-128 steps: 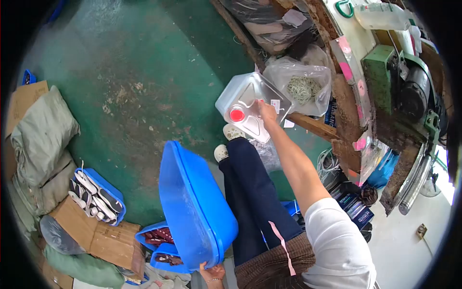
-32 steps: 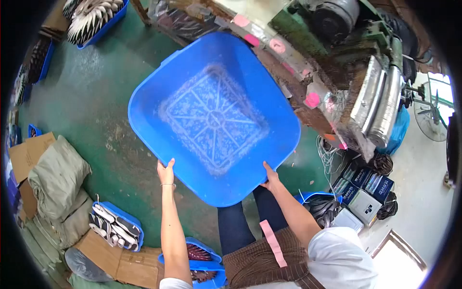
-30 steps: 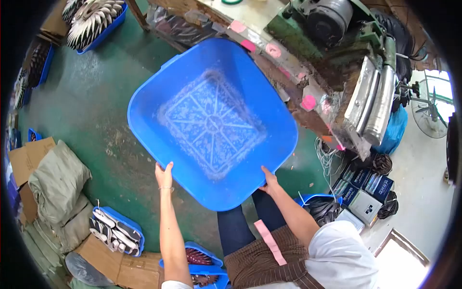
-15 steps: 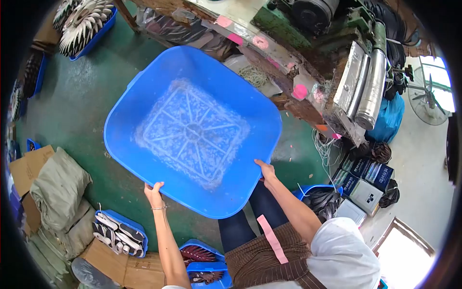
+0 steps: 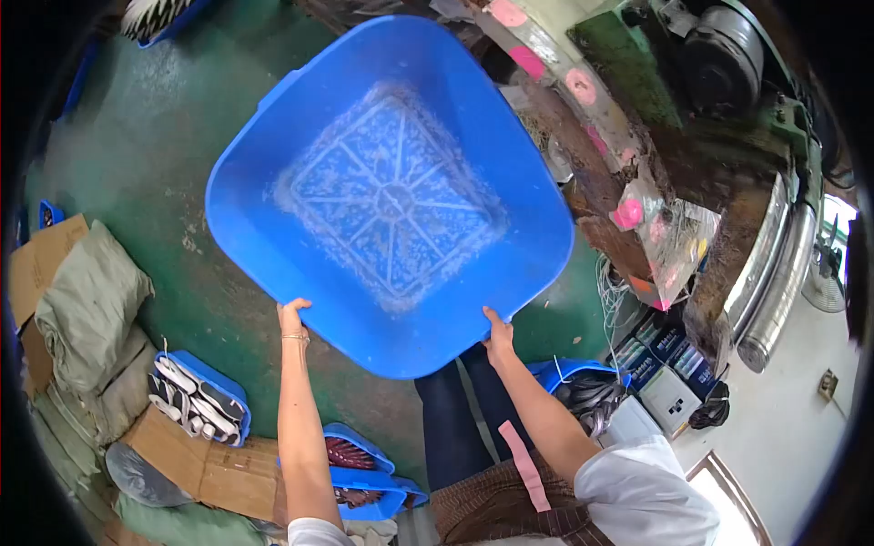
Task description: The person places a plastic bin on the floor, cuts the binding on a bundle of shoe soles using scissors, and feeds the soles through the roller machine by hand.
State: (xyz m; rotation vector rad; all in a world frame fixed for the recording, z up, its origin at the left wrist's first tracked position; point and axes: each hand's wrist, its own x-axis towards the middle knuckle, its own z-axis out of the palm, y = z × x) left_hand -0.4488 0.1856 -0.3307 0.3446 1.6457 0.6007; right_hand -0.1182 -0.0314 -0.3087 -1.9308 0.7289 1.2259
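A large blue plastic tub is held out in front of me, its inside facing up toward the camera. Its base has moulded ribs and a pale, scuffed coating, and nothing lies in it. My left hand grips the near-left rim, thumb over the edge and fingers hidden beneath. At the near-right rim my right hand holds on in the same way, its thumb on the inner wall.
A workbench with a green machine and metal rollers stands to the right. On the left are a cardboard box, grey-green sacks and a blue bin of shoe parts. Boxes and a black-filled blue bin sit at right.
The tub has moved up and right in the view and turned somewhat, both hands still on its rim. The camera view has shifted too, with the bench now further right.
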